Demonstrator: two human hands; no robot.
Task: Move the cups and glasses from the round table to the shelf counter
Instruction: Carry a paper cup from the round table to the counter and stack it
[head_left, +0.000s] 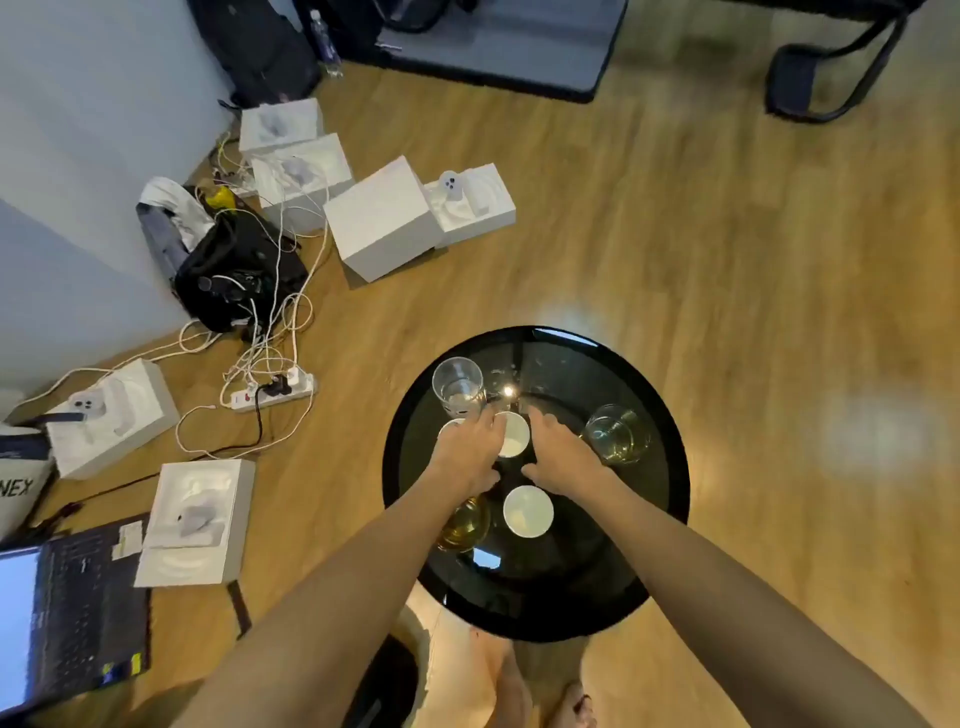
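Observation:
A round black glass table stands on the wooden floor. On it are a tall clear glass at the far left, a glass of yellowish liquid at the right, and another yellowish glass partly under my left forearm. Two small white cups show in full: one in the middle, one nearer me. The rim of a third white cup peeks out under my left hand, whose fingers reach between the clear glass and the middle cup. My right hand hovers flat, fingers spread, right of the middle cup, holding nothing.
White boxes, a power strip with tangled cables and a black bag lie on the floor to the left. A laptop sits at the lower left. A chair base is at the far right. The shelf counter is out of view.

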